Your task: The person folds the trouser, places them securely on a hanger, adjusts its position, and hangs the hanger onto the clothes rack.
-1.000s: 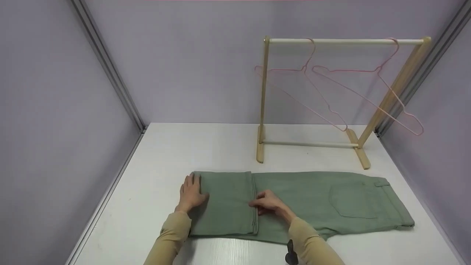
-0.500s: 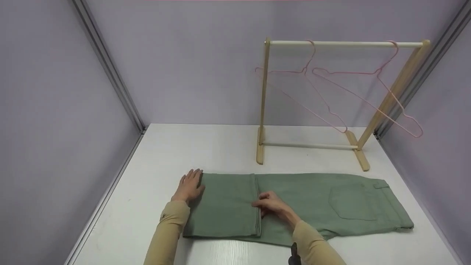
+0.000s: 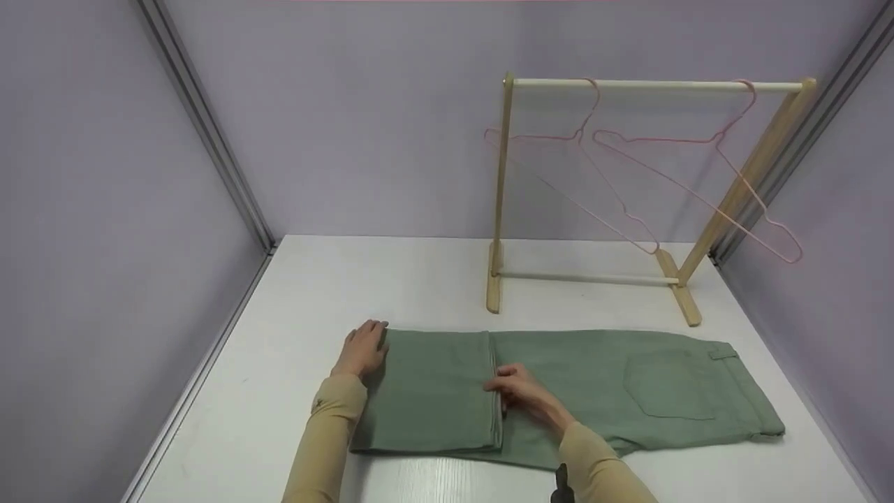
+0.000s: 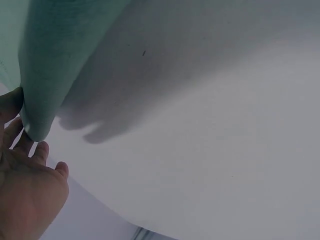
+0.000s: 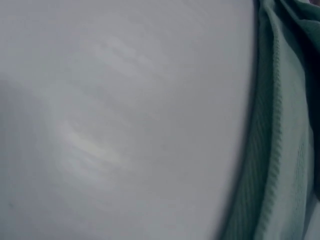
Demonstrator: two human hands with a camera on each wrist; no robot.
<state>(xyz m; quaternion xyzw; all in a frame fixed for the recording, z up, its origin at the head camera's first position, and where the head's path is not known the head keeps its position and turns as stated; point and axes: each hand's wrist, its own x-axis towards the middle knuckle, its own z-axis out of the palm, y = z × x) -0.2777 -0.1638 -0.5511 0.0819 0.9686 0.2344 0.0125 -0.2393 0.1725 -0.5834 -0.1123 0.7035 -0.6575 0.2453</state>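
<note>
Green trousers (image 3: 580, 391) lie across the white table, their legs folded back over themselves at the left into a layered panel (image 3: 433, 391). My left hand (image 3: 362, 347) is at the far left end of that fold. In the left wrist view its thumb and fingers (image 4: 41, 150) hold the folded edge (image 4: 47, 70) between them. My right hand (image 3: 520, 391) pinches the stacked leg hems near the middle of the trousers, thumb on top and fingertips hidden by the cloth. The right wrist view shows a stitched seam (image 5: 275, 125) along the near side; the hand is out of that frame.
A wooden rack (image 3: 501, 209) stands at the back right, with two pink wire hangers (image 3: 621, 140) on its white bar. Pale panels with grey metal corner posts (image 3: 209, 133) enclose the table (image 3: 279, 300) on the left, back and right.
The right hand has moved slightly right with the hems. The left hand has shifted from lying over the fold to its far left edge, and the fold's near left corner has slid left.
</note>
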